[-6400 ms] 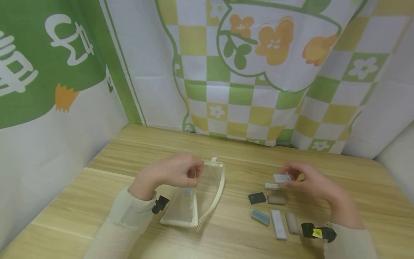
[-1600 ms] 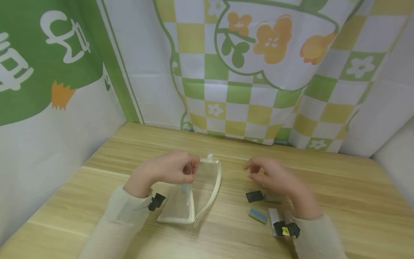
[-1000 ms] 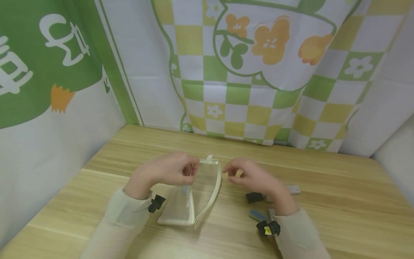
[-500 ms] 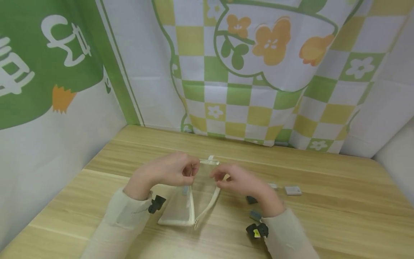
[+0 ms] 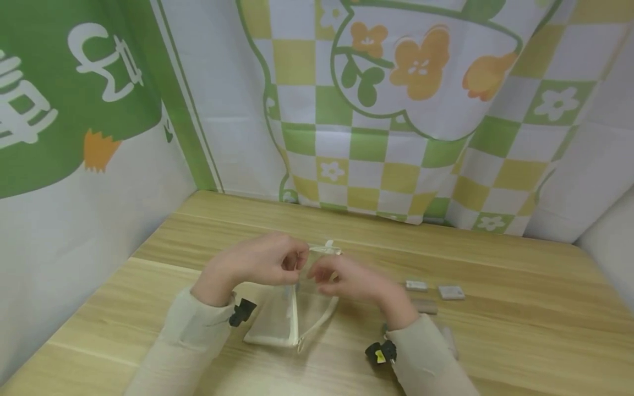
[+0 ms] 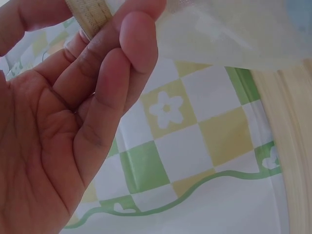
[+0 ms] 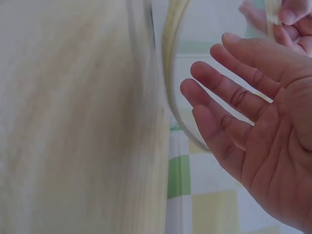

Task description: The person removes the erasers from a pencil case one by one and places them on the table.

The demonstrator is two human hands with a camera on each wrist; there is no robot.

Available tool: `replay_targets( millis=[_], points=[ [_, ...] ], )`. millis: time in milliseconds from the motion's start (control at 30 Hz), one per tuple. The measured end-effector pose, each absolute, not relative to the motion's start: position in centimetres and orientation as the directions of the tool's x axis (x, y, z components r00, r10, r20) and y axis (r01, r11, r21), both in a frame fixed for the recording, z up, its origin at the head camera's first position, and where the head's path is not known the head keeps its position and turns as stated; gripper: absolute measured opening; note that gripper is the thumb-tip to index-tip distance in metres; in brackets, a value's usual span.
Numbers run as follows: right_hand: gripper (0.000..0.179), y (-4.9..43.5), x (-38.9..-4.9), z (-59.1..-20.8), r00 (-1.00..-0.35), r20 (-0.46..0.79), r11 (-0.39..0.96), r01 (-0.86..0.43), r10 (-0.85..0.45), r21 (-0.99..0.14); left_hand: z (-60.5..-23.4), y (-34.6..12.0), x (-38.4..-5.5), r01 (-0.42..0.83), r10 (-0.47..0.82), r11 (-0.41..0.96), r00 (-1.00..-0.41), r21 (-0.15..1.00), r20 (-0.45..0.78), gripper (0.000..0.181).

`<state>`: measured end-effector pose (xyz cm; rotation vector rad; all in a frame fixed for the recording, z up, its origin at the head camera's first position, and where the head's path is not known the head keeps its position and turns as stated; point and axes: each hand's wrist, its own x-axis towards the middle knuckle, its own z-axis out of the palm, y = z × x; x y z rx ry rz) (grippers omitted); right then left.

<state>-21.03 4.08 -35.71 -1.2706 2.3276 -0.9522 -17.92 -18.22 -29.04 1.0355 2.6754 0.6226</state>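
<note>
My left hand (image 5: pixel 262 261) pinches the cream-trimmed edge of a see-through zipper pouch (image 5: pixel 269 327) that stands with its mouth spread. In the left wrist view, the cream trim (image 6: pixel 90 14) passes between thumb and fingers of that hand. My right hand (image 5: pixel 349 280) is over the pouch's mouth, close to the left fingertips. The right wrist view shows the right hand (image 7: pixel 258 102) with fingers apart and nothing in them, beside the curved zipper edge (image 7: pixel 168 63). A pale blue patch (image 5: pixel 287 294) shows through the pouch's side.
Right of the pouch on the wooden table (image 5: pixel 198 220) lie a small white block (image 5: pixel 416 285), a pale grey block (image 5: pixel 451 292) and brownish pieces, one (image 5: pixel 425 306) partly behind my right arm. A checked flowered curtain (image 5: pixel 366 159) hangs behind the table.
My right hand has moved left from the small blocks to the pouch's mouth. The pale grey block it held earlier now lies on the table. My left hand keeps its pinch on the pouch.
</note>
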Motion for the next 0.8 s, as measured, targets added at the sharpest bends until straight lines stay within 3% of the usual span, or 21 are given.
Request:
replay_targets(
  millis=[367,800],
  points=[
    [0.027,2.8,-21.2,-36.2,-0.512,0.040,0.361,-0.656,-0.858,-0.663,-28.9,-17.8,-17.5,0.627,0.698,0.649,-0.716,0.432,-0.010,0.009],
    [0.019,1.2,-21.6,-36.3,-0.542,-0.032,0.436,-0.640,-0.840,-0.632,-28.8,-17.5,-17.3,0.637,0.706,0.639,-0.709,0.432,0.001,0.010]
  ],
)
